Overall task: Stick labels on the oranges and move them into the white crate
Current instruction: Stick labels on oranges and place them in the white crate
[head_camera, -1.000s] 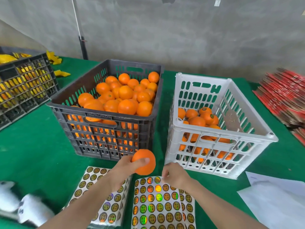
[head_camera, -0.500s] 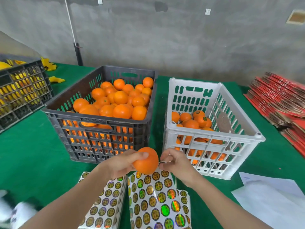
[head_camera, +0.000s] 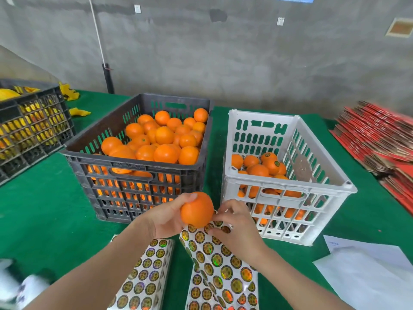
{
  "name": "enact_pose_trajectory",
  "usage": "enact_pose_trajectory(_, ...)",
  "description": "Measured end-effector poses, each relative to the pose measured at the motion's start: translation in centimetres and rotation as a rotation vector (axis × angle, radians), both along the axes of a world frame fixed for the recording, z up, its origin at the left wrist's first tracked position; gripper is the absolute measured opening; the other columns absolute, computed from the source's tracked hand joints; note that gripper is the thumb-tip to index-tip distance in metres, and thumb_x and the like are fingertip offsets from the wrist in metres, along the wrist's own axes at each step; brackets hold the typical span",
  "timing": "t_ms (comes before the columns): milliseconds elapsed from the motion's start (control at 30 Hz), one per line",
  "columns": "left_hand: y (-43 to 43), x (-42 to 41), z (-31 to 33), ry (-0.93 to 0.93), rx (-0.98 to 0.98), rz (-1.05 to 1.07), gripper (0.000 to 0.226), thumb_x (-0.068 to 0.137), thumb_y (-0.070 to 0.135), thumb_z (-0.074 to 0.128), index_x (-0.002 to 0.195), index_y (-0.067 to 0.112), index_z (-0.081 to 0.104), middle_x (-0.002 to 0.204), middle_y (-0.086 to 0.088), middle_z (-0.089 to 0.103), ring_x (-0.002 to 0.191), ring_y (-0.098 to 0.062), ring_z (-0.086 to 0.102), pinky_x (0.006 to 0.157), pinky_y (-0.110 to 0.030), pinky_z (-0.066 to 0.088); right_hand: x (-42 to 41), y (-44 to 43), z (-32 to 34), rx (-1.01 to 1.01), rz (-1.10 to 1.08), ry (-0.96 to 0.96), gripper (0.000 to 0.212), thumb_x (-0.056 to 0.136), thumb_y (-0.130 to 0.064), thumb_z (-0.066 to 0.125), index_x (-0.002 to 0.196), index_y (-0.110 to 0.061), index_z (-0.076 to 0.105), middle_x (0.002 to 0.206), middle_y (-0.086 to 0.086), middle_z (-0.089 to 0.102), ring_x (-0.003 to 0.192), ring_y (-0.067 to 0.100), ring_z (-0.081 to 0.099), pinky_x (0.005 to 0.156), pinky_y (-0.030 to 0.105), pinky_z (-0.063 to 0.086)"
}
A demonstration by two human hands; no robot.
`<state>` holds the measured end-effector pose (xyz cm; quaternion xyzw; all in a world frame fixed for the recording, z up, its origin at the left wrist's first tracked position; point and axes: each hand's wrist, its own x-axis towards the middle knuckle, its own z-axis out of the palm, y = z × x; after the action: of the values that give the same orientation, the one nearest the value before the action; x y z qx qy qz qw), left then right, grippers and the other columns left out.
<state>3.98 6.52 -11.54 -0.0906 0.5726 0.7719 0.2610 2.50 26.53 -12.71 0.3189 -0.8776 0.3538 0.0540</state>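
Setting: green-covered desk [head_camera: 44, 220] against a bare grey concrete wall.
Far left of the white crate: dark lattice crate [head_camera: 33, 121] with yellow contents, cut off by the frame edge.
Just left of the white crate: black crate [head_camera: 134, 163] heaped with oranges that show no stickers.
Front-left of the white crate: two sticker sheets [head_camera: 145, 280], lying under the forearms.
Left grip [head_camera: 169, 217]: closed round the orange [head_camera: 197, 209], held in the air before the gap between the black crate and the white crate.
Right grip [head_camera: 237, 222]: fingers curled, tips against the orange's side facing the white crate; I cannot tell whether a label sits between them.
White crate [head_camera: 288, 189]: partly filled; several of its labelled oranges [head_camera: 271, 164] show a round dark sticker.
Right of the white crate: white paper [head_camera: 366, 271] in front, red flat stack [head_camera: 380, 139] behind.
Writing: stickers are round, gold and green, some iridescent; their print is too small to read. A faint blue mark on the paper is illegible.
Risk: a label pressed with one fingertip could crease or lift at an edge on the curved, dimpled peel.
Risk: forearms may drag the sheets.
Risk: tossing the fruit in could bruise it.
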Motion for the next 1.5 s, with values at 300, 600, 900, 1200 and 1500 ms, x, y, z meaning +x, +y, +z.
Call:
enact_pose_trajectory(300, 0.3, -0.2, 0.5, -0.157, 0.072, -0.007, 0.086, 0.053, 0.061, 0.079, 0.118, 0.007, 0.060, 0.106, -0.020, 0.069, 0.089, -0.030, 0.069, 0.079, -0.037, 0.054, -0.1, -0.3, -1.4, -0.075, 0.053, 0.473, 0.013, 0.066, -0.015, 0.084, 0.074, -0.017, 0.074, 0.079, 0.001, 0.064, 0.082, 0.013, 0.043, 0.073, 0.027, 0.037)
enact_pose_trajectory(600, -0.1, 0.3, 0.4, -0.063, -0.091, -0.024, 0.118, 0.034, 0.060, 0.089, 0.133, 0.011, 0.047, 0.121, -0.018, 0.065, 0.112, -0.033, 0.061, 0.094, -0.045, 0.049, 0.8, 0.4, 1.4, -0.423, -0.087, -0.247, 0.015, 0.078, -0.003, 0.073, 0.074, -0.017, 0.071, 0.087, -0.008, 0.068, 0.089, 0.004, 0.060, 0.079, 0.013, 0.042)
enact_pose_trajectory(900, 0.6, 1.2, -0.1, 0.138, -0.063, -0.146, 0.103, 0.040, 0.050, 0.093, 0.126, 0.007, 0.055, 0.123, -0.019, 0.063, 0.115, -0.033, 0.060, 0.096, -0.042, 0.049, 1.6, -0.6, 4.3, -0.546, -0.117, -0.736, 0.014, 0.082, -0.013, 0.069, 0.070, -0.021, 0.071, 0.112, -0.013, 0.062, 0.108, 0.001, 0.053, 0.079, 0.019, 0.037)
enact_pose_trajectory(1200, 1.3, 1.3, 1.1, 0.170, -0.033, -0.123, 0.100, 0.040, 0.050, 0.092, 0.123, 0.005, 0.058, 0.122, -0.020, 0.064, 0.113, -0.032, 0.061, 0.092, -0.038, 0.052, 2.5, -1.2, 3.8, -0.410, -0.169, -0.222, 0.013, 0.081, -0.013, 0.069, 0.073, -0.023, 0.064, 0.104, -0.014, 0.057, 0.104, 0.001, 0.053, 0.086, 0.038, 0.050)
enact_pose_trajectory(1500, 1.1, 1.1, 2.4, 0.228, -0.065, -0.182, 0.102, 0.040, 0.051, 0.092, 0.123, 0.001, 0.057, 0.121, -0.021, 0.064, 0.111, -0.033, 0.062, 0.091, -0.035, 0.052, 1.4, 0.4, 4.9, -0.326, 0.050, -0.398, 0.060, 0.079, -0.035, 0.073, 0.120, -0.055, 0.035, 0.120, -0.017, 0.052, 0.106, -0.002, 0.054, 0.077, 0.016, 0.051)
